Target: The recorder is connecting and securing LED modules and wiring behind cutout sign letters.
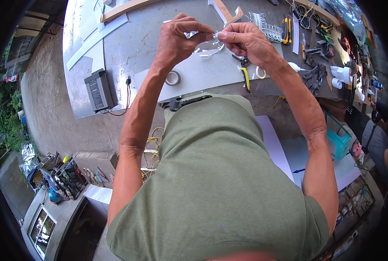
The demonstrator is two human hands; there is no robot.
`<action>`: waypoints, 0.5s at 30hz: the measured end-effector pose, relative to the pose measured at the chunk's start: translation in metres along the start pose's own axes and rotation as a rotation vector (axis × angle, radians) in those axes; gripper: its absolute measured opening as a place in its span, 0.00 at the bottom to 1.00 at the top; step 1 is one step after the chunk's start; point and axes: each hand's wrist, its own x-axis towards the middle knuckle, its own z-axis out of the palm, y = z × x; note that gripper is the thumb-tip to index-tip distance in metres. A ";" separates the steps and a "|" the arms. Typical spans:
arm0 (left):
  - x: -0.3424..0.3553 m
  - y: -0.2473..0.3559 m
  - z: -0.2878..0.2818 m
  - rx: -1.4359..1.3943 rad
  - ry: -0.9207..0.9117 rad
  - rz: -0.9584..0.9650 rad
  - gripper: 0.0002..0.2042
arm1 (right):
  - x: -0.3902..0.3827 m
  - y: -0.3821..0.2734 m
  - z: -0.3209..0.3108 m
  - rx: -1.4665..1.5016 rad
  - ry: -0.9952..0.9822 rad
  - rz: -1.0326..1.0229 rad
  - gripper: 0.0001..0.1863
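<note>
My left hand (179, 38) and my right hand (247, 42) meet over the metal-topped table, fingertips pinched together. Between them is a small, shiny, whitish-clear piece (216, 35), too small to name; both hands grip it. Thin white strips (212, 52) lie or hang just below the fingers. Under my forearms lies a flat pale sheet (198, 80). On it are a roll of tape (173, 78) near my left wrist and yellow-and-black cutting pliers (245, 78) near my right wrist. A small pale ring (260, 72) sits beside the pliers.
A black box-shaped device (99, 91) with a cable stands at the table's left edge. A wooden piece (224, 12), wire springs (266, 29), yellow knives (286, 31), dark gloves (314, 77) and white pipe fittings (342, 75) lie farther off. A teal stool (338, 141) and another person (374, 139) are at right.
</note>
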 end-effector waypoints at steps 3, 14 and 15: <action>0.001 0.001 -0.007 -0.047 0.009 0.015 0.08 | 0.000 -0.003 0.003 0.163 -0.045 0.044 0.11; 0.013 0.016 -0.038 -0.511 0.019 0.100 0.06 | -0.016 -0.046 0.002 0.368 -0.196 -0.040 0.10; 0.011 0.015 -0.040 -0.744 0.006 0.007 0.06 | -0.019 -0.046 0.002 0.360 -0.205 -0.046 0.10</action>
